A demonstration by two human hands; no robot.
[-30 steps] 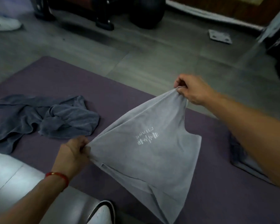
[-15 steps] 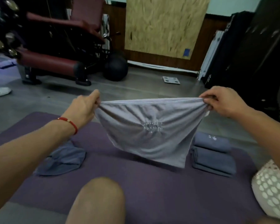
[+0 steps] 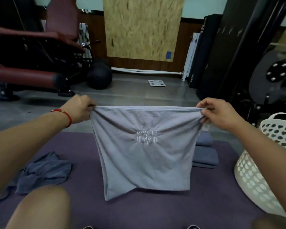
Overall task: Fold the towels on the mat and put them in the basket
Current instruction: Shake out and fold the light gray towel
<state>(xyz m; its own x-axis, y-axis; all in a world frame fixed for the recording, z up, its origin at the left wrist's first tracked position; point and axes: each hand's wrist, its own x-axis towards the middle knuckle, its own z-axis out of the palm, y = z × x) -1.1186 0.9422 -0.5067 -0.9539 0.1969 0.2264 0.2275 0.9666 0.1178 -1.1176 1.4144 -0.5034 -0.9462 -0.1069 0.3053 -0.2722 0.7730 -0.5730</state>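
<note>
- Towel [image 3: 144, 151], pale grey, hangs in the air above the middle of the purple mat [image 3: 155, 210], stretched by its top corners so it drops flat for folding.
- Left hand [image 3: 80, 108] pinches one top corner in curled fingers; right hand [image 3: 217, 115] pinches the other.
- Folded towels [image 3: 205, 157] are stacked near the mat's far right edge, probably staged beside the white basket [image 3: 254, 176].
- Crumpled dark towel [image 3: 45, 172] waits at the mat's left edge.

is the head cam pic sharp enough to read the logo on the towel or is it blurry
Head view: the held light grey towel is fairly sharp, but its white logo looks mirrored and unreadable; the dim room's edges bend from wide-angle distortion; the near knee is blurred.
</note>
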